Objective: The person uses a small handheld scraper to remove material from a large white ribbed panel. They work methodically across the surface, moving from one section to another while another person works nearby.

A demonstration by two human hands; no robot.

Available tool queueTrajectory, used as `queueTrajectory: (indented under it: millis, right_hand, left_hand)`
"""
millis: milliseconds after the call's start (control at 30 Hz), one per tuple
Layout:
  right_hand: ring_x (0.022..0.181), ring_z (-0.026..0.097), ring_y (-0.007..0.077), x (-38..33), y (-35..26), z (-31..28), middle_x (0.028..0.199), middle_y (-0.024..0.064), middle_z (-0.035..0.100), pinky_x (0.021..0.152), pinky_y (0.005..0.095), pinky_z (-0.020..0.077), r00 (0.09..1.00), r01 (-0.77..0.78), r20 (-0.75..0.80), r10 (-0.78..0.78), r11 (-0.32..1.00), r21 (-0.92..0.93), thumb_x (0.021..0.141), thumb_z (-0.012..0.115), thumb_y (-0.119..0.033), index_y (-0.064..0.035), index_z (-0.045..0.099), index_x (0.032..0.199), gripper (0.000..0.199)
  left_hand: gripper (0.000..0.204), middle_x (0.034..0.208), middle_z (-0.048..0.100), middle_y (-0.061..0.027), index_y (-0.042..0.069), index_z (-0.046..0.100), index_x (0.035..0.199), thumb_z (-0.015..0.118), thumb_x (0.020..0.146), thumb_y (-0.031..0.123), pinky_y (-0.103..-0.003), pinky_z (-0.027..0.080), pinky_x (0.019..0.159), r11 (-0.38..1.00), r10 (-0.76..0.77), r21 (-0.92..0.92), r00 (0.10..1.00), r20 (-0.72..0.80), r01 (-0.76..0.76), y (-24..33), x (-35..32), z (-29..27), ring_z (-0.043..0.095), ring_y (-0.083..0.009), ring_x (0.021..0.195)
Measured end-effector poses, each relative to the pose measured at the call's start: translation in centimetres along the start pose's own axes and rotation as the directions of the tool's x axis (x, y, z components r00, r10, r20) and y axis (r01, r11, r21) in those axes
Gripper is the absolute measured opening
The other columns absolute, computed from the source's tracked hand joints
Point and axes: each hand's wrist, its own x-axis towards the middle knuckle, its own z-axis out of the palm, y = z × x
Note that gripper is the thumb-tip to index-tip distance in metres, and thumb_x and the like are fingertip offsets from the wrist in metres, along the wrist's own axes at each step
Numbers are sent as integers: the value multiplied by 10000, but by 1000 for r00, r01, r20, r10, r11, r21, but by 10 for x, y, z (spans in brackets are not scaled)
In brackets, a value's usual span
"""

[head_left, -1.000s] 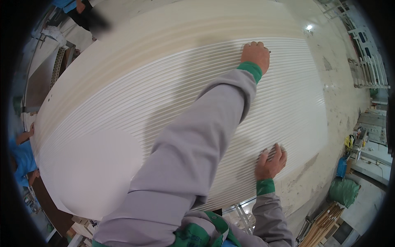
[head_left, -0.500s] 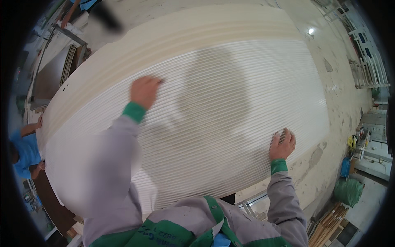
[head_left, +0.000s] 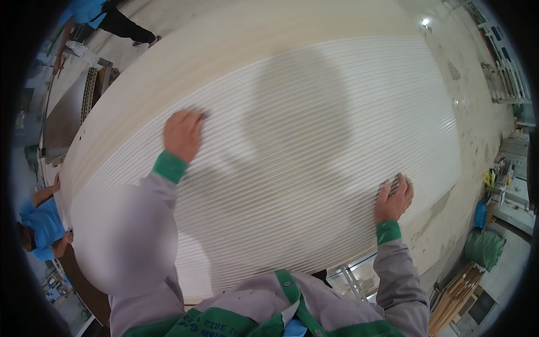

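Resting frame-right on white ribbed sheeting [head_left: 387, 118], the empty right hand [head_left: 394, 199] is half-opened; frame-left, the left hand [head_left: 183, 135] is curled, contents unclear.

The tips of my bare left hand [head_left: 182, 135] are smeared, so I cannot tell whether the dark speck there is something I pinch. A pale, round, out-of-focus blot [head_left: 124, 241] covers much of my grey left sleeve [head_left: 160, 188] and part of the white ribbed panel [head_left: 303, 224], whose near edge my grey-and-green jacket [head_left: 247, 297] hides midway; the lower picture edge crops that jacket. At upper left, the top edge cuts off a blue-shirted, dark-trousered person [head_left: 120, 25]. The jumbled small things [head_left: 497, 180] at far right are too tiny to name.
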Motion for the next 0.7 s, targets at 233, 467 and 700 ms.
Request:
queueTrajectory:
  millis: [233, 467, 700]
  right_hand:
    - [1386, 369, 402, 2, 6, 8, 1441, 246, 446, 1168, 530, 264, 998, 42, -50, -43, 999, -15, 909, 642, -264, -12, 513, 1405, 572]
    - [1378, 384, 405, 0, 3, 0, 1435, 245, 458, 1169, 527, 260, 999, 18, -42, -18, 1000, 8, 907, 649, -269, -33, 532, 1399, 558]
    - [1399, 372, 418, -3, 3, -1, 1458, 258, 449, 1172, 542, 268, 997, 43, -58, -44, 999, -20, 926, 631, -288, -42, 528, 1412, 555]
  left_hand:
    - [183, 955, 699, -123, 101, 744, 968, 589, 953, 196, -474, 529, 837, 993, 59, -107, 998, 3, -58, 201, 205, 157, 671, -317, 946]
    - [189, 1089, 693, -79, 134, 754, 1023, 587, 960, 198, -425, 511, 896, 994, 9, -110, 983, 184, 12, 274, 267, 171, 661, -263, 1033]
    - [150, 1036, 703, -26, 188, 734, 1017, 598, 964, 217, -430, 470, 857, 1000, -4, 23, 995, 100, 1, 122, 120, 89, 646, -238, 1022]
